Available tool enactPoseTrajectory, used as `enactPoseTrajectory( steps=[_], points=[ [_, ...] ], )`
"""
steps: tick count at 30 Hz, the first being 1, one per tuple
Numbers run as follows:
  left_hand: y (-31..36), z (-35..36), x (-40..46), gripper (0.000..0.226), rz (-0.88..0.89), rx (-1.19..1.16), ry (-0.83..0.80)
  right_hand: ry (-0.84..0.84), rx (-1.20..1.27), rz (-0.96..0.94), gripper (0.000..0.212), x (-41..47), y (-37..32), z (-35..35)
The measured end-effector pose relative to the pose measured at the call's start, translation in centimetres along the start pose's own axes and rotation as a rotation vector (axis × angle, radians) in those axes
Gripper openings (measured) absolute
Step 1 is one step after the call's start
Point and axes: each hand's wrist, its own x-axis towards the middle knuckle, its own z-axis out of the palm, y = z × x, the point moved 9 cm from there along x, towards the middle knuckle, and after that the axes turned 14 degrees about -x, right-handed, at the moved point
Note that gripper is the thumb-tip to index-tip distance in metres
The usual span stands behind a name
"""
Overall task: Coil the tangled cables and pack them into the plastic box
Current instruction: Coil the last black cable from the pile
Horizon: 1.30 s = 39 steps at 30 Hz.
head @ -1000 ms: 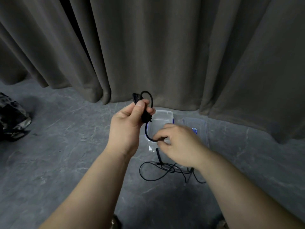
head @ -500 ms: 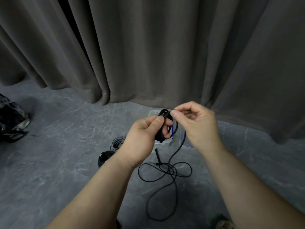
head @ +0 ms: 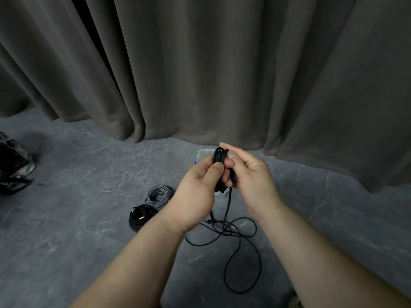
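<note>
My left hand [head: 198, 192] grips a small coil of thin black cable [head: 219, 156] held upright above the floor. My right hand [head: 251, 176] pinches the same cable at the top of the coil. The rest of the black cable hangs down and lies in loose tangled loops [head: 240, 236] on the floor. The clear plastic box [head: 203, 153] with blue clips sits behind my hands, mostly hidden by them. A coiled grey braided cable [head: 159, 195] and a coiled black cable [head: 140, 217] lie on the floor to the left of my left wrist.
A dark grey curtain [head: 200, 74] hangs across the back, reaching the grey stone-patterned floor [head: 77, 174]. A dark bag-like object [head: 12, 167] rests at the far left edge. The box lid is partly visible behind my right hand.
The coil in my left hand has grown by a loop. My right hand has moved from below the coil up to its top, drawing up cable. The view has shifted, showing the two coiled cables.
</note>
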Motion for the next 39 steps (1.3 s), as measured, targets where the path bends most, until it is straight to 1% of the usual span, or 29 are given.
enactPoseTrajectory(
  steps=[4,9,15,18,22,24,26,29,33,36,38,39],
  points=[
    [0.4,0.0,-0.1,0.021,0.02,0.024,0.015,-0.068,0.086,0.023,0.03,-0.3,-0.5,0.8],
    [1.2,-0.4,-0.1,0.032,0.083,0.158,0.023,-0.098,0.114,-0.02,0.027,-0.4,-0.9,1.2],
    [1.7,-0.3,-0.3,0.026,0.076,0.238,0.009,-0.119,0.129,-0.059,0.025,-0.5,-1.3,1.3],
    [1.6,0.0,-0.4,0.025,0.058,0.172,0.0,-0.115,0.122,-0.061,0.025,-0.5,-1.6,1.1],
    [1.4,0.0,0.0,0.023,0.019,-0.046,0.025,-0.166,0.236,-0.02,0.028,-0.6,-1.5,1.7],
    [1.4,0.2,0.2,0.027,0.006,-0.071,0.031,-0.167,0.237,-0.012,0.027,-0.6,-1.3,1.7],
    [1.5,0.4,0.2,0.03,0.01,-0.062,0.057,-0.165,0.208,-0.01,0.028,-0.4,-1.0,1.6],
    [2.1,-0.3,0.3,0.032,0.055,-0.112,0.163,-0.198,0.119,0.018,0.03,-0.3,-0.2,1.5],
    [4.0,-3.4,0.3,0.032,0.205,-0.136,0.357,-0.179,-0.222,0.067,0.021,-0.1,2.2,0.2],
    [4.7,-5.9,0.2,0.035,0.264,-0.242,0.495,-0.088,-0.253,0.098,0.02,0.1,3.2,-1.0],
    [5.1,-6.7,0.0,0.037,0.291,-0.28,0.542,0.032,-0.332,0.042,0.023,0.3,2.7,-2.2],
    [5.1,-6.8,0.0,0.038,0.298,-0.282,0.549,0.082,-0.437,-0.02,0.022,0.3,2.1,-2.5]
  ],
)
